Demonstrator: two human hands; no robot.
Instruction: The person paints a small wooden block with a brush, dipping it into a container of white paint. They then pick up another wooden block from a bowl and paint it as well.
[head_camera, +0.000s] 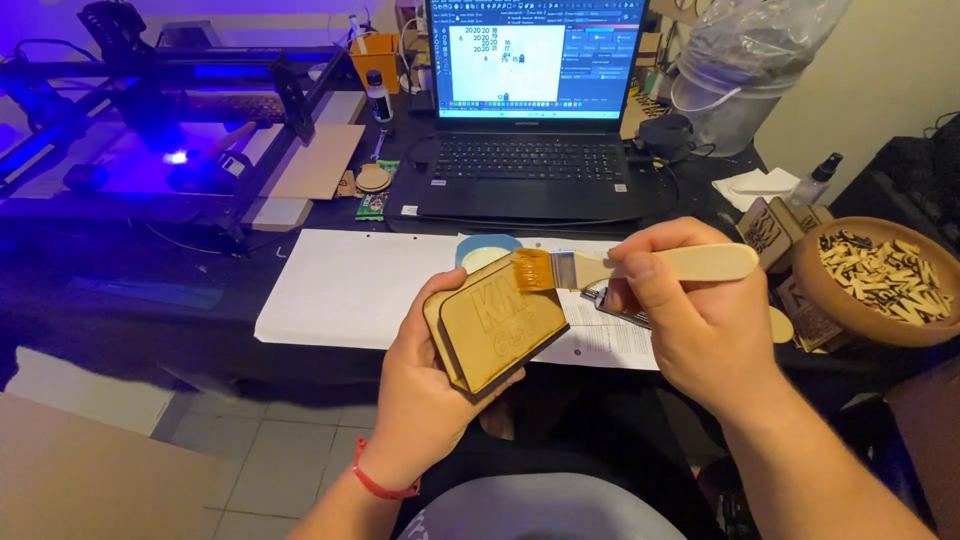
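Note:
My left hand (425, 385) holds a flat wooden plaque (497, 325) with raised letters on its face, tilted toward me above my lap. My right hand (690, 320) grips a paintbrush (640, 266) by its pale wooden handle. The brush's orange bristles rest on the plaque's upper right corner. A red band circles my left wrist.
A white paper sheet (340, 285) lies on the dark table with a small blue-rimmed dish (487, 250) behind the plaque. An open laptop (530, 120) stands at the back, a laser engraver (170, 130) glows at left, and a brown bowl of wooden pieces (880, 280) sits at right.

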